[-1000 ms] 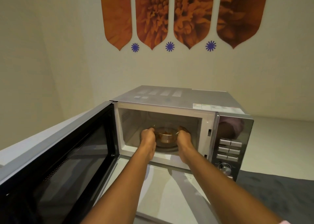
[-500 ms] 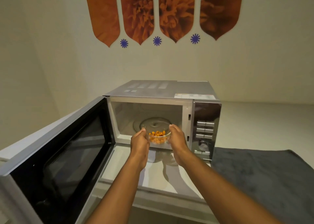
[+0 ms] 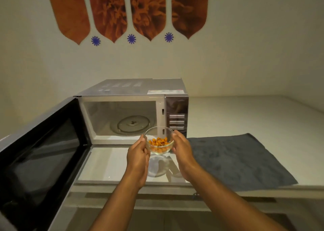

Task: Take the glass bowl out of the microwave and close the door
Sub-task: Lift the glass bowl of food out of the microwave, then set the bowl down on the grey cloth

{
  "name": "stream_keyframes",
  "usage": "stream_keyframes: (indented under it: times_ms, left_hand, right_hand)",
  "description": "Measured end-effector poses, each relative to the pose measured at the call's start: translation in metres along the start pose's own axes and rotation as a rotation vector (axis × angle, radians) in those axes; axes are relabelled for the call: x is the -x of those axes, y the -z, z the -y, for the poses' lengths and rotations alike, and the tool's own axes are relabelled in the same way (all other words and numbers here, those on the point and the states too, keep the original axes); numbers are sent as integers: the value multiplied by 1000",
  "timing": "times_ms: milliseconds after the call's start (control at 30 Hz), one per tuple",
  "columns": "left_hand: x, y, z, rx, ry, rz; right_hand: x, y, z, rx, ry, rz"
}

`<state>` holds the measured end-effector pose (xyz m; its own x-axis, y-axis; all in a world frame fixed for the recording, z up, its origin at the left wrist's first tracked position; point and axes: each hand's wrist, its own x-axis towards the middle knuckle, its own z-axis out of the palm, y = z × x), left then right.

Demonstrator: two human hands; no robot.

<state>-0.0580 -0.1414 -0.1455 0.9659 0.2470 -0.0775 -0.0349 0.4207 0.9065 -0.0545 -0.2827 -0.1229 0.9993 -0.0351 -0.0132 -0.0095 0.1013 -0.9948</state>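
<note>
A clear glass bowl (image 3: 158,144) with orange pieces in it hangs in the air just in front of the microwave (image 3: 133,90), over the white counter. My left hand (image 3: 138,153) grips its left side and my right hand (image 3: 182,148) grips its right side. The microwave cavity stands bare, with only its glass turntable (image 3: 133,124) inside. The black-windowed door (image 3: 40,157) is swung wide open to the left, towards me.
A dark grey cloth (image 3: 236,160) lies flat on the white counter (image 3: 245,115) right of the microwave. The control panel (image 3: 177,116) with buttons is on the microwave's right side. Orange flower panels hang on the wall behind.
Both hands have pulled the bowl from the turntable out through the opening and towards me. The turntable now shows bare, and my view has backed away from the microwave.
</note>
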Motion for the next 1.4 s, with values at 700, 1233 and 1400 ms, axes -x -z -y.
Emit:
stream_keyframes:
  times_ms: [700,1233,1400]
  left_hand:
    - [-3,-140,120,-78,183,371]
    - [-16,-166,163,-184,221,374]
    - [-17,-163,166,-207,229,375]
  right_hand:
    - [11,162,-26,4,17,-399]
    - [-12,190,-54,-48,-10,-515]
    - [-13,191,-63,-35,-23,-511]
